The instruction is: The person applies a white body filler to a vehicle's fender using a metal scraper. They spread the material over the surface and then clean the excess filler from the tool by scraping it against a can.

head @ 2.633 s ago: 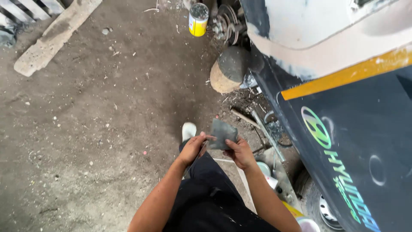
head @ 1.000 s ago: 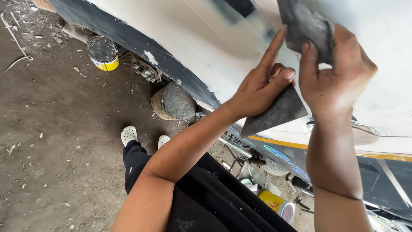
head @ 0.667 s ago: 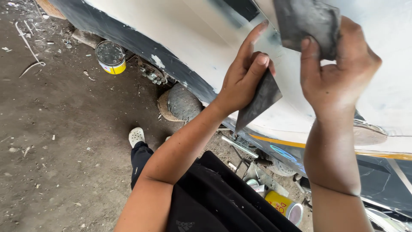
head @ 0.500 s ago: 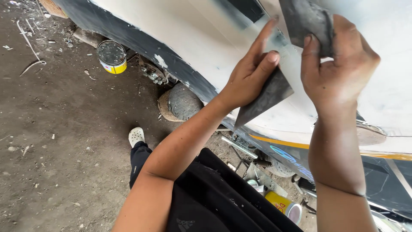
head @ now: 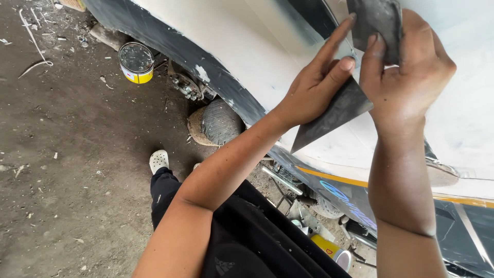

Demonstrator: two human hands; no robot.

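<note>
Dirt floor (head: 67,170), dusty and scattered with scraps, runs under a car body panel (head: 247,46) sanded down to pale primer, with a dark lower edge curving from 11 o'clock toward 4 o'clock.

At 1 o'clock the right hand (head: 406,72) is closed around a folded sheet of dark sandpaper (head: 378,18), thumb pressed on its front and fingers wrapped behind. Just beside it, toward 12 o'clock, the left hand (head: 319,82) lies against the panel with the forefinger stretched upward and the thumb pinching a second dark sheet (head: 332,116), whose pointed corner hangs down toward 6 o'clock. Both hands are clamped on abrasive sheets, close together but not touching; whether the two pieces are joined behind the right thumb cannot be told.

Below the forearms is the person's black clothing, and a white shoe (head: 158,160) rests on the floor at 8 o'clock. Under the panel edge, near the centre, sits a worn round block (head: 216,123), perhaps a stump or an old tyre piece. A yellow tin (head: 136,63) with a grey lid stands at 10 o'clock. Tools and another yellow can (head: 329,248) lie at 5 o'clock.
</note>
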